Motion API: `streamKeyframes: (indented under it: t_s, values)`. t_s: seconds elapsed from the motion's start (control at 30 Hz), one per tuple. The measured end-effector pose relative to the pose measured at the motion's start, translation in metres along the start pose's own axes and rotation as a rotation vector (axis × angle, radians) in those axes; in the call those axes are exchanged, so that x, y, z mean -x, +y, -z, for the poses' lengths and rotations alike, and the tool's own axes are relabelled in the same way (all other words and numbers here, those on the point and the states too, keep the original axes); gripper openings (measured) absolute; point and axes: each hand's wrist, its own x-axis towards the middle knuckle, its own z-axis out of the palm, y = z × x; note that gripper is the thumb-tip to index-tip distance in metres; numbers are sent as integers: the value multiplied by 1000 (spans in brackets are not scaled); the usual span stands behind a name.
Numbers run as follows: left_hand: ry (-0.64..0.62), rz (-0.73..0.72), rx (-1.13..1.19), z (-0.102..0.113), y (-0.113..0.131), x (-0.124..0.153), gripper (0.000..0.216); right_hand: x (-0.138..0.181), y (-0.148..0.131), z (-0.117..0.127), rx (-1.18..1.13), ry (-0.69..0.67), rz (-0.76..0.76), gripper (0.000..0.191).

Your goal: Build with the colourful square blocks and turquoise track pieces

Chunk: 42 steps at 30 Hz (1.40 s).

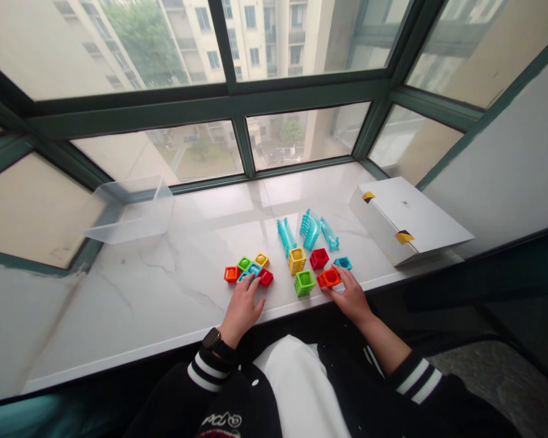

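My left hand (pixel 243 307) rests on the white marble sill (pixel 164 286), its fingers stretched toward a cluster of small cube frames: orange (pixel 231 274), green (pixel 243 263), yellow (pixel 262 260), blue (pixel 253 269) and red (pixel 265 277). Its fingertips touch the blue and red ones. My right hand (pixel 349 295) is curled around an orange cube frame (pixel 329 278). Close by stand a green cube (pixel 304 282), a yellow cube (pixel 296 260), a red cube (pixel 318 258) and a small blue one (pixel 343 263). Clear teal track pieces (pixel 310 230) lie behind them.
A clear plastic bin (pixel 134 210) sits at the back left of the sill. A white cardboard box (pixel 406 219) lies at the right end. Window frames (pixel 237 103) run along the far edge. My dark jacket fills the bottom of the view.
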Motion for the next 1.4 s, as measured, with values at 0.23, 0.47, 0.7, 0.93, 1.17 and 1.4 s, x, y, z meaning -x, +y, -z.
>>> streamKeyframes:
  t_s: [0.23,0.47,0.7,0.93,1.17,1.4]
  values:
    - [15,-11,-4,0,0,0,61,-1,4,-3,6,-24,-31,65]
    - [14,-5,3,-1,0,0,60,-2,4,-6,-17,-53,-49,65]
    - [28,-6,15,-1,1,1,60,-2,6,-7,-66,-104,-103,70]
    - [25,3,9,-1,1,1,60,-2,5,-10,-60,-123,-140,69]
    - [29,-1,14,-3,1,1,63,-5,3,-12,-40,-124,-134,66]
    - [26,8,14,-4,1,1,63,-5,4,-12,-36,-122,-126,68]
